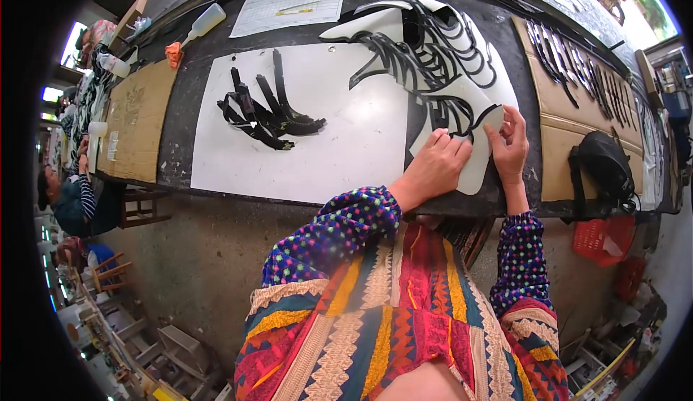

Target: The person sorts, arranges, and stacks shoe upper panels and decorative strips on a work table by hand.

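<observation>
Both of my hands are at the near end of a pile of white cut pieces with curved black edging (462,62). A white piece with a black curved edge (469,96) lies between them. My left hand (437,163) has its fingers drawn together at the lower left edge of this piece. With thumb and fingers, my right hand (510,143) pinches the piece's right corner. Several black strips (271,112) lie in a loose heap on a large white sheet (346,148), left of my hands. The fingertips of my left hand are partly hidden.
Cardboard with a row of dark strips (577,62) and a black bag (605,166) lies at right. Left are a plastic bottle (207,21) and a cardboard sheet (137,123). Papers (289,4) lie at the far side. A red basket (603,241) stands below; another person (72,202) sits far left.
</observation>
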